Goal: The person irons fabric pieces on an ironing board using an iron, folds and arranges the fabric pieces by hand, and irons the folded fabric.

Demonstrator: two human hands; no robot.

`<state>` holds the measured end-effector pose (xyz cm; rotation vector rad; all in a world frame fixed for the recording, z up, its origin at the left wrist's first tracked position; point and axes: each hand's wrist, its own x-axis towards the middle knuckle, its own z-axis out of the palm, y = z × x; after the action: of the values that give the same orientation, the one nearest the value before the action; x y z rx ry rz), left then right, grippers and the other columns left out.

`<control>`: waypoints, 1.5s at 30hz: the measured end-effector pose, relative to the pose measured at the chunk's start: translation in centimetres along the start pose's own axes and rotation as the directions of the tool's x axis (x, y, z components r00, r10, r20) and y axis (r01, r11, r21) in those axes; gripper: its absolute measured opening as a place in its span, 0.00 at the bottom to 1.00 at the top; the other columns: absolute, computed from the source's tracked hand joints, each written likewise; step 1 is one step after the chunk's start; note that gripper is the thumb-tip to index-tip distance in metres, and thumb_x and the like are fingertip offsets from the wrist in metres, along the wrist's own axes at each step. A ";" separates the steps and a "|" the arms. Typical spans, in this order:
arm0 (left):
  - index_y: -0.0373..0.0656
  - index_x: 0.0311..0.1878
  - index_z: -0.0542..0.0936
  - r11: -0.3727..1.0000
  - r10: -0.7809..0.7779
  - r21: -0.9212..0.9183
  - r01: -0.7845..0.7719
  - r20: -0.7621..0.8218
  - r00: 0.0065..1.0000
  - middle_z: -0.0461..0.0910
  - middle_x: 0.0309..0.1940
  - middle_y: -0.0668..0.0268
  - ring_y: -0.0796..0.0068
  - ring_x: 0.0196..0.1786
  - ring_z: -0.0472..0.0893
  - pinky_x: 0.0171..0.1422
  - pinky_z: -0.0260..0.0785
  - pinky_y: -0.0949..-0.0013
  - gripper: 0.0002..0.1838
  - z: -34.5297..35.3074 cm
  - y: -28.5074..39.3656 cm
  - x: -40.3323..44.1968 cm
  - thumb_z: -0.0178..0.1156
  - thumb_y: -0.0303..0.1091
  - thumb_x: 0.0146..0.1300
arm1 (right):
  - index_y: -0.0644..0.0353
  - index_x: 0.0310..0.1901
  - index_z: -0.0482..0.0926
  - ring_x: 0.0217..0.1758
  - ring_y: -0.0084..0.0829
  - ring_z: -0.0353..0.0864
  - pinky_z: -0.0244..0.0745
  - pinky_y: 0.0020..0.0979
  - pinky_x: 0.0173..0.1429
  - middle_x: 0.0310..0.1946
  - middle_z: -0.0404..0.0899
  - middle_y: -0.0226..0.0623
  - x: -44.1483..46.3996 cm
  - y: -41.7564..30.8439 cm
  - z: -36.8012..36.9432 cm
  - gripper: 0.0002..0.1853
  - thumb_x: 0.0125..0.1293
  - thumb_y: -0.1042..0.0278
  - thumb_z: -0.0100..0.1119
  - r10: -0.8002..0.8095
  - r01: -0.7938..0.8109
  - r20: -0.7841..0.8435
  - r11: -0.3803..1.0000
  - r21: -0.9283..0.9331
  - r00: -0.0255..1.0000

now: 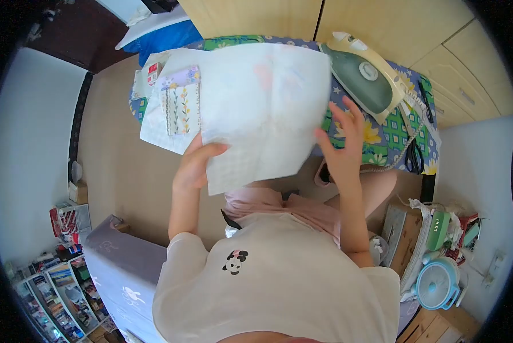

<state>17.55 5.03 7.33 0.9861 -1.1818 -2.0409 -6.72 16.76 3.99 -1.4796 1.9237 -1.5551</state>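
A large white sheet (262,114), cloth or paper, is held up above the ironing board, with a faint crease and pale pinkish marks showing on it. My left hand (195,164) grips its lower left edge, thumb on top and fingers behind. Beside the sheet's right edge is my right hand (343,143), its fingers apart and curved; whether a fingertip touches the edge I cannot tell. Left of the sheet, a small piece of fabric with embroidered flowers (183,108) lies on more white material (156,128), with a purple floral strip (181,78) above it.
A green and cream iron (362,74) rests on the patterned ironing board (376,151) at the right. Its coiled cord (402,154) runs near black-handled scissors (414,157). Cabinets (376,26) stand behind; boxes and a blue-rimmed fan (438,283) are at the lower right.
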 end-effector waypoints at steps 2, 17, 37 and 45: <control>0.36 0.64 0.60 0.991 0.022 0.130 -0.028 0.052 0.998 0.69 0.57 0.58 0.67 0.59 0.68 0.62 0.60 0.64 0.30 1.0 1.1 -1.3 0.50 0.21 0.55 | 0.56 0.62 0.64 0.62 0.35 0.60 0.59 0.37 0.62 0.66 0.54 0.44 -0.6 -1.7 0.4 0.37 0.49 0.63 0.69 -0.093 0.087 0.108 0.995 0.057 0.990; 0.41 0.59 0.70 0.373 0.507 0.396 -0.839 0.670 0.542 0.56 0.67 0.53 0.50 0.70 0.53 0.71 0.44 0.52 0.23 3.2 1.3 -1.7 0.54 0.26 0.58 | 0.63 0.58 0.64 0.50 0.32 0.77 0.75 0.34 0.51 0.50 0.74 0.41 -1.8 -4.2 0.1 0.22 0.64 0.67 0.53 0.475 -0.537 0.470 0.007 0.844 0.744; 0.36 0.50 0.73 0.993 0.055 -0.103 -0.049 0.054 0.997 0.80 0.42 0.62 0.78 0.42 0.79 0.47 0.73 0.73 0.15 1.6 -3.0 1.6 0.58 0.25 0.59 | 0.63 0.59 0.64 0.50 0.30 0.76 0.72 0.33 0.52 0.50 0.75 0.38 -0.4 0.1 -1.7 0.28 0.59 0.64 0.60 0.429 -0.635 0.542 0.100 0.766 0.723; 0.36 0.52 0.71 0.984 0.176 0.014 -0.176 -0.066 0.982 0.79 0.44 0.62 0.78 0.43 0.79 0.46 0.73 0.74 0.17 1.8 -2.0 1.5 0.58 0.23 0.59 | 0.61 0.62 0.63 0.50 0.25 0.76 0.72 0.27 0.51 0.51 0.75 0.36 -0.5 0.5 -0.9 0.25 0.63 0.73 0.54 0.372 -0.566 0.440 0.381 0.731 0.818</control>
<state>14.99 5.59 5.74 0.9127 -1.1983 -1.8522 -7.42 17.61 3.72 -0.5265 0.9894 -1.5714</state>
